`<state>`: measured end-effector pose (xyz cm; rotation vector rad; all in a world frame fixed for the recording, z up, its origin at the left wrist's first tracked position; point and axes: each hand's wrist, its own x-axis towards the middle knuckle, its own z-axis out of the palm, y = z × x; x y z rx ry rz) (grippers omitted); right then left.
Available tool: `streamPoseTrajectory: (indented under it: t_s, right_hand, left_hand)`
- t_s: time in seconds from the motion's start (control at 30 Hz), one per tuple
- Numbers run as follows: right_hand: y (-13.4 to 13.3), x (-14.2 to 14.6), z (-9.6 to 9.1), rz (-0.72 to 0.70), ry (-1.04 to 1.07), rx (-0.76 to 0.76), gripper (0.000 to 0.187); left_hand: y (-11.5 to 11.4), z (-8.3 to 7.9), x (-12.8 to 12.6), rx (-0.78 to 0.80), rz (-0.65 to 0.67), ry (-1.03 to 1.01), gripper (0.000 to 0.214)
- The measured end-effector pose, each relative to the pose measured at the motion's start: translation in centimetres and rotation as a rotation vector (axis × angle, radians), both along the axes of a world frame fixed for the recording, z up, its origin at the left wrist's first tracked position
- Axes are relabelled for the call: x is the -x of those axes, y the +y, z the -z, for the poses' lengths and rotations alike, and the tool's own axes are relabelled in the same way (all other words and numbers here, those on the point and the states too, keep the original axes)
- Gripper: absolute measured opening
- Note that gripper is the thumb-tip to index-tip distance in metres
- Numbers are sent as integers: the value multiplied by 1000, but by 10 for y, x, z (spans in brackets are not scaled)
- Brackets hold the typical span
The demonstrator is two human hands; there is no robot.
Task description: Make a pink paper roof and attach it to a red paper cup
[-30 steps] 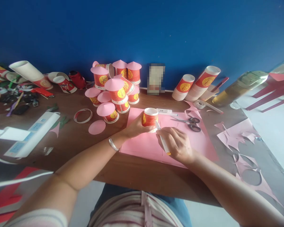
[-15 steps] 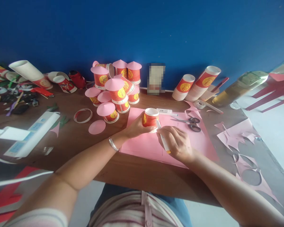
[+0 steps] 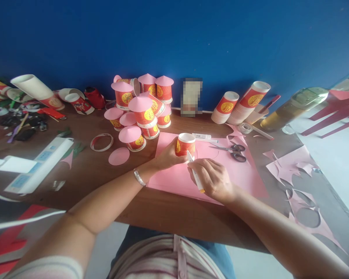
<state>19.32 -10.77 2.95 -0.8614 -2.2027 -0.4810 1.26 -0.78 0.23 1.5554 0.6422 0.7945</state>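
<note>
1 head-worn camera looks forward and down over the table (image 3: 163,217).

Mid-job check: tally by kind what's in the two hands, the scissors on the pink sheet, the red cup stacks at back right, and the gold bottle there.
Cup in left hand: 1
White tool in right hand: 1
Scissors: 1
Cup stacks: 2
Gold bottle: 1
Total: 6

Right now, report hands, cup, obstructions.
Left hand gripping red cup. Right hand holding white cutter-like tool, tip near cup. Scissors nearby on pink paper, not blocking.
</note>
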Motion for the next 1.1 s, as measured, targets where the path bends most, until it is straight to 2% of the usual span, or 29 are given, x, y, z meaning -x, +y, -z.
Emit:
streamPoseTrajectory:
  t_s: [0.23, 0.5, 0.7, 0.87, 1.1]
  right_hand:
    - [-2, 3, 0, -4, -15, 18, 15]
    - [-3, 2, 1, -26, -12, 36, 14]
    - [-2, -2, -1, -40, 7, 6, 18]
    - [1, -7, -1, 26, 11, -31, 20]
    - [2, -8, -2, 64, 1, -16, 20]
  left_hand:
    - [1, 7, 0, -12, -24, 31, 53]
    - [0, 6, -1, -55, -62, 73, 55]
    - [1, 2, -1, -31, 11, 9, 50]
    - [-1, -8, -2, -46, 79, -7, 39]
    - [0, -7, -2, -57, 72, 12, 41]
